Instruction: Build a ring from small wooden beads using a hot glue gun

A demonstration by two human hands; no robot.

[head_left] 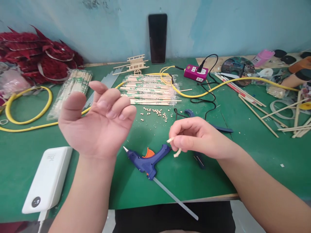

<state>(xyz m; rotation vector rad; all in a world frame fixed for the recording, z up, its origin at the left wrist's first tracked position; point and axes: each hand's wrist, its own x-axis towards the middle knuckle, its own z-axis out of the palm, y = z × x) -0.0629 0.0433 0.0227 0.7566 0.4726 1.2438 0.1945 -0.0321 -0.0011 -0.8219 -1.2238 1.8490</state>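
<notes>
My left hand [96,121] is raised above the green cutting mat [194,181], palm up, fingers loosely apart and nothing in them. My right hand [199,137] pinches a small pale wooden piece [170,139] between its fingertips. A curled, whitish wooden bit [177,153] hangs just below those fingers, and I cannot tell whether it is held. Close under that hand lies a blue hot glue gun [147,161] with an orange trigger, a long translucent glue stick [175,197] running from its rear. Several tiny wooden beads [155,113] are scattered ahead of my hands.
Plastic-wrapped bundles of wooden chopsticks [149,90] lie ahead, beside a small stick model [132,66]. Around them are yellow cable [26,106], a pink power strip [195,72], a white power bank [47,179], loose sticks [262,113], blue pliers [220,128], and red feathery material [36,56].
</notes>
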